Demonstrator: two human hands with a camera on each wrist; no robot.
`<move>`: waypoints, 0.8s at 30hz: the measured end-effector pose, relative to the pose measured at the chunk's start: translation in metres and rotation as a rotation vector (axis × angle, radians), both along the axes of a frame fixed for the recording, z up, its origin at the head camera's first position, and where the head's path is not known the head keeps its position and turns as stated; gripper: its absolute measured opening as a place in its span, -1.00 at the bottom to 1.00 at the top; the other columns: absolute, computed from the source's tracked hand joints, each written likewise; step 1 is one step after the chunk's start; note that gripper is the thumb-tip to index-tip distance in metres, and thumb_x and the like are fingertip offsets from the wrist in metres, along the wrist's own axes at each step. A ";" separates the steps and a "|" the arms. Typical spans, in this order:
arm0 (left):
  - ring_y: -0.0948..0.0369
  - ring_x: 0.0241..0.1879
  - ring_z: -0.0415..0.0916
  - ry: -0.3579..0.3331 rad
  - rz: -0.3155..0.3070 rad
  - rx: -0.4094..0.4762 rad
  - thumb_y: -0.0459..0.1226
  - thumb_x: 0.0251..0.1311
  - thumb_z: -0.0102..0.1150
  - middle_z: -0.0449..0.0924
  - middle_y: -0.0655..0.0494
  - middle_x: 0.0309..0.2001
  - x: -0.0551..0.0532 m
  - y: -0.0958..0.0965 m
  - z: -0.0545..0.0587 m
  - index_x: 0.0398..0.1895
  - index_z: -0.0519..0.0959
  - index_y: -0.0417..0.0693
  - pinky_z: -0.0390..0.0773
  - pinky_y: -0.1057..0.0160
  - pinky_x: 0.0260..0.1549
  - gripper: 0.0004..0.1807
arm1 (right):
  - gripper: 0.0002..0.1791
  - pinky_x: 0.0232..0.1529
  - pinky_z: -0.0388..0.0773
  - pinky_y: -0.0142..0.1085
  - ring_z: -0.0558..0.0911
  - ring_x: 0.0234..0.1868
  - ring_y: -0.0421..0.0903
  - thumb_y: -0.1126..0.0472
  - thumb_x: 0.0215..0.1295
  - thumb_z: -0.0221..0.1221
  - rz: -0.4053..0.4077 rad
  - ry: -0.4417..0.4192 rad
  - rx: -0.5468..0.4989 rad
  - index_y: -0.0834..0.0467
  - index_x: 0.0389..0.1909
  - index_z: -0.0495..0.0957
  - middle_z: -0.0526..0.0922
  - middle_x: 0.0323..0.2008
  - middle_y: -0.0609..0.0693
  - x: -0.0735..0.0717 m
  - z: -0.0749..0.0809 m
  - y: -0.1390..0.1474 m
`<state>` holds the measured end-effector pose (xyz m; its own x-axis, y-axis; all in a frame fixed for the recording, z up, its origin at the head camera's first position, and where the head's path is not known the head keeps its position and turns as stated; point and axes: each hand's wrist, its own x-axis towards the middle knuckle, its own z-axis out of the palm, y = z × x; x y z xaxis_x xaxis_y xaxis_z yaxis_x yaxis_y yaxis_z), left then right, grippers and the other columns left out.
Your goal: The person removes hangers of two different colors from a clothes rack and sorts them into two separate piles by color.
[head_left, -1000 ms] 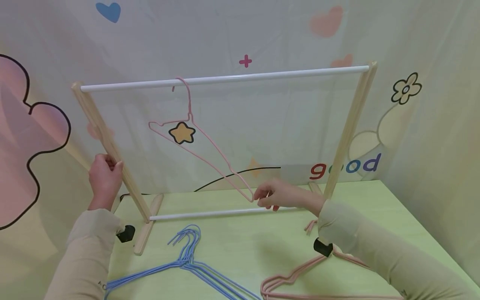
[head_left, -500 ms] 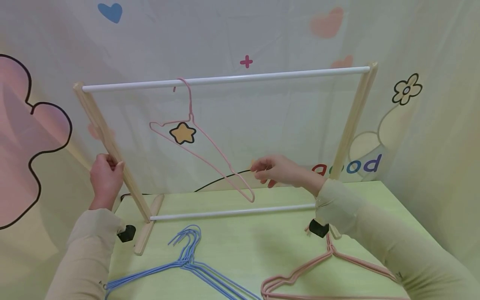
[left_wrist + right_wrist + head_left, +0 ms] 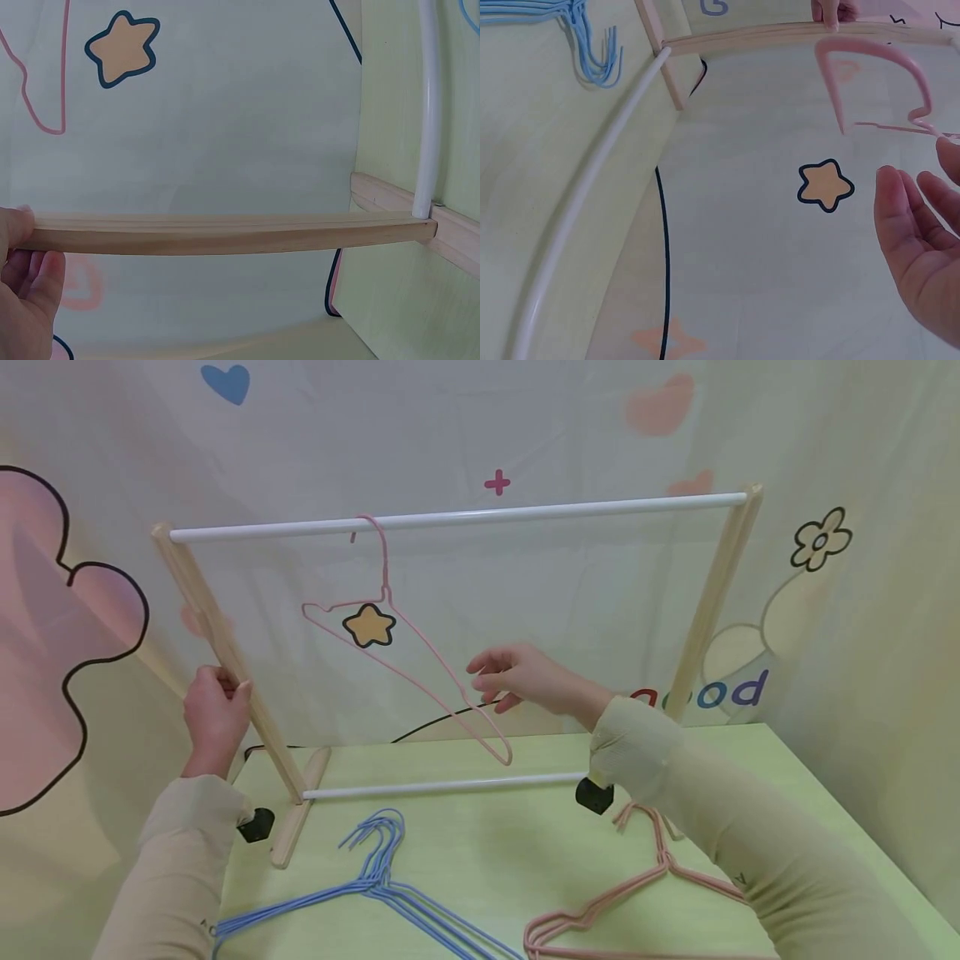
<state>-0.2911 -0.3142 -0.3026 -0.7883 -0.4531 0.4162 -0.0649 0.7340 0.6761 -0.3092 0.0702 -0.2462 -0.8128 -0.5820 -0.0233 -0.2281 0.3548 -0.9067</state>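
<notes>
A pink wire hanger (image 3: 386, 564) hangs by its hook from the white top rail (image 3: 525, 514) of a wooden-framed rack, turned at an angle to the rail. My left hand (image 3: 216, 718) grips the rack's left wooden post (image 3: 270, 735), fingers behind and thumb in front; the left wrist view shows the hand (image 3: 30, 292) on that post. My right hand (image 3: 528, 681) is beside the hanger's right slope, fingers loosely bent and holding nothing. In the right wrist view its thumb and fingers (image 3: 900, 217) are apart, close to the hanger's end (image 3: 874, 45).
Several blue hangers (image 3: 371, 887) lie stacked on the green table (image 3: 465, 835) at front left. A few darker pink hangers (image 3: 663, 864) lie at front right, partly under my right sleeve. The rack's lower white bar (image 3: 450, 785) runs just above the tabletop. A patterned curtain (image 3: 585, 585) hangs behind.
My right hand has risen from the hanger's lower right corner and shifted left along its slope. The left hand keeps its hold on the post. The hanger stays in place.
</notes>
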 end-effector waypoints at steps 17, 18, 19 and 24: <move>-0.04 -0.20 0.37 0.003 0.007 0.014 -0.24 0.22 -0.09 0.40 -0.24 -0.17 -0.002 0.000 0.000 -0.06 0.28 -0.34 0.40 0.10 -0.26 -0.66 | -0.73 -0.39 0.55 -0.31 0.51 -0.46 -0.15 0.43 0.15 0.06 0.004 -0.055 -0.070 0.35 -0.10 0.40 0.48 -0.46 0.00 -0.004 0.013 -0.036; -0.04 -0.20 0.37 0.004 0.007 0.014 -0.24 0.22 -0.09 0.40 -0.24 -0.17 -0.002 -0.001 0.000 -0.06 0.28 -0.34 0.39 0.09 -0.26 -0.66 | -0.75 -0.40 0.55 -0.31 0.50 -0.48 -0.15 0.43 0.15 0.06 0.006 -0.055 -0.063 0.36 -0.12 0.41 0.48 -0.47 0.00 -0.004 0.013 -0.037; -0.05 -0.20 0.37 0.004 0.006 0.013 -0.25 0.21 -0.09 0.40 -0.24 -0.17 -0.002 -0.001 0.000 -0.07 0.28 -0.35 0.39 0.09 -0.26 -0.66 | -0.76 -0.41 0.55 -0.31 0.50 -0.49 -0.16 0.43 0.15 0.05 0.008 -0.054 -0.055 0.36 -0.13 0.41 0.47 -0.47 0.00 -0.004 0.014 -0.038; -0.04 -0.20 0.37 -0.004 0.001 0.015 -0.25 0.21 -0.08 0.39 -0.24 -0.18 -0.002 -0.002 -0.001 -0.06 0.27 -0.36 0.38 0.10 -0.28 -0.65 | -0.84 -0.44 0.54 -0.34 0.48 -0.52 -0.16 0.43 0.17 0.04 0.017 -0.038 -0.020 0.36 -0.22 0.39 0.43 -0.51 0.00 -0.003 0.016 -0.040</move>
